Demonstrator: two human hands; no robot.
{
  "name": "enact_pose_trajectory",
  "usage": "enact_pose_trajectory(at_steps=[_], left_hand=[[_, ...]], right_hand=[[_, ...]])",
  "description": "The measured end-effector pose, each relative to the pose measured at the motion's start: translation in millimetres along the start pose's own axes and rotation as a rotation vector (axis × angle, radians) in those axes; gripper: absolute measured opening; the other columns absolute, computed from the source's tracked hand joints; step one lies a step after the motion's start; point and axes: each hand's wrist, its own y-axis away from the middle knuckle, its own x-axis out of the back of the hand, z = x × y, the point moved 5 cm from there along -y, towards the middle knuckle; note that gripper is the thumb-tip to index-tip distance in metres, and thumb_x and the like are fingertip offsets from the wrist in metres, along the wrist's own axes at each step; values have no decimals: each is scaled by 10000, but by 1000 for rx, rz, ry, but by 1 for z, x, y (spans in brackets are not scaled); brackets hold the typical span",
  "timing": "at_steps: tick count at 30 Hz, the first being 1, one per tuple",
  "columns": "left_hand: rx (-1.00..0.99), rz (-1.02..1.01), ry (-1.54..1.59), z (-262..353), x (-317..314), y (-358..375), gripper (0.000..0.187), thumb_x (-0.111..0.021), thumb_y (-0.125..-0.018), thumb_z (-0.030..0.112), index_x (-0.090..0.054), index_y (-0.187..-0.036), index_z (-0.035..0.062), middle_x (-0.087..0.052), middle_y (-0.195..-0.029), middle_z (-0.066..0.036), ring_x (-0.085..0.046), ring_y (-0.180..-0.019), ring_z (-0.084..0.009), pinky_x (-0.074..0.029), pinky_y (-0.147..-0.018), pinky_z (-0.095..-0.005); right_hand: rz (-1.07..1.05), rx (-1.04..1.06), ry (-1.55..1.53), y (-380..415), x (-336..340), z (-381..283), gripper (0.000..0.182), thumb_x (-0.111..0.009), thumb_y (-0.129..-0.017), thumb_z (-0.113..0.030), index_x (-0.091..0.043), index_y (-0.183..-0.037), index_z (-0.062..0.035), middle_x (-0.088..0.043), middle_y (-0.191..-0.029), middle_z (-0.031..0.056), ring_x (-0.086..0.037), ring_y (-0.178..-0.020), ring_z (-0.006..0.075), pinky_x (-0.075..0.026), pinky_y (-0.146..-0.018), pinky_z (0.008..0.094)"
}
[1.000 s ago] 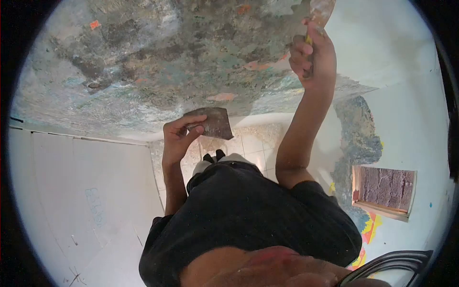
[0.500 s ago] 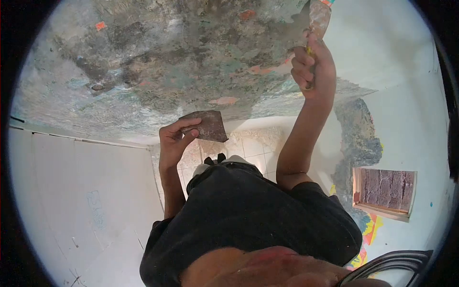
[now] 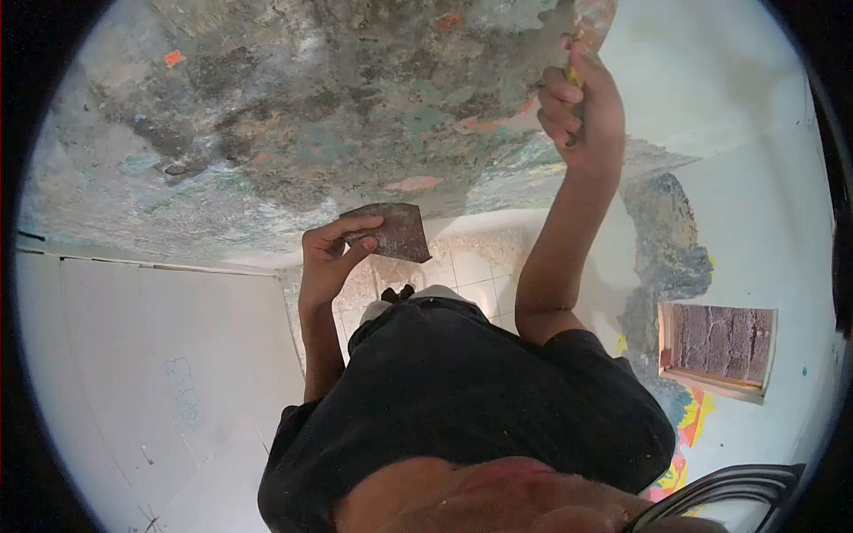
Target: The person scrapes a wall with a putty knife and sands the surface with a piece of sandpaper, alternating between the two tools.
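Head camera: a scraper (image 3: 593, 22), its broad blade smeared with pale residue, stands at the top right of the view with its far edge cut off by the frame; whether the blade touches the surface behind it cannot be told. The right hand (image 3: 582, 111) of a person is clamped on the scraper's handle, fingers curled around it and a trace of yellow showing between them, the arm raised and bent at the elbow. Lower and toward the center, a dark, roughly square plate (image 3: 398, 234) is pinched at its left side between the thumb and fingers of the left hand (image 3: 329, 258), well apart from the scraper. Behind both spreads a mottled wall (image 3: 355, 115), patchy gray, green and brown with flecks of orange, meeting smooth pale paint (image 3: 711, 84) at right. Below the plate lies a tiled floor (image 3: 475, 271), dusty near the wall. The person wears a dark shirt (image 3: 462, 382). At left stands a white panel (image 3: 213, 320) with faint blue writing (image 3: 185, 393); at right, a small framed opening (image 3: 718, 342) sits beside a rough gray strip (image 3: 668, 235), and black cables (image 3: 733, 487) loop at the lower right corner
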Motion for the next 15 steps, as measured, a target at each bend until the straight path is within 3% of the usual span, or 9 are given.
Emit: enact_pose_trajectory(at_steps=[4, 7, 10, 15], left_hand=[[-2, -4, 8, 2, -1, -2, 281, -705, -825, -70, -700, -1102, -28, -704, -1074, -114, -644, -983, -158, -516, -857, -289], [4, 23, 30, -4, 2, -3, 290, -704, -823, -75, -697, -1109, -29, -703, -1075, -117, -646, -979, -161, -516, -866, -290], [1, 19, 31, -3, 2, -4, 293, -708, -824, -70, -695, -1113, -27, -698, -1092, -122, -645, -993, -162, -514, -882, -295], [24, 20, 23, -8, -1, -10, 292, -706, -828, -64, -692, -1117, -26, -690, -1120, -127, -641, -1025, -172, -511, -903, -299]], right_hand=[[51, -160, -26, 25, 28, 48, 219, -519, -1014, -287, -534, -1140, -109, -407, -576, -36, -329, -350, 48, -254, -292, 210], [96, -258, 241, 41, 51, 63, 250, -535, -1008, -286, -542, -1174, -100, -400, -577, -36, -335, -346, 50, -251, -296, 212], [89, -163, 350, 47, 60, 59, 293, -553, -1008, -242, -525, -1237, -61, -444, -605, -19, -389, -388, 56, -319, -339, 233], [62, 208, 509, 50, 48, 50, 453, -523, -1004, -152, -421, -1430, -35, -511, -729, -2, -444, -524, 56, -414, -461, 220]])
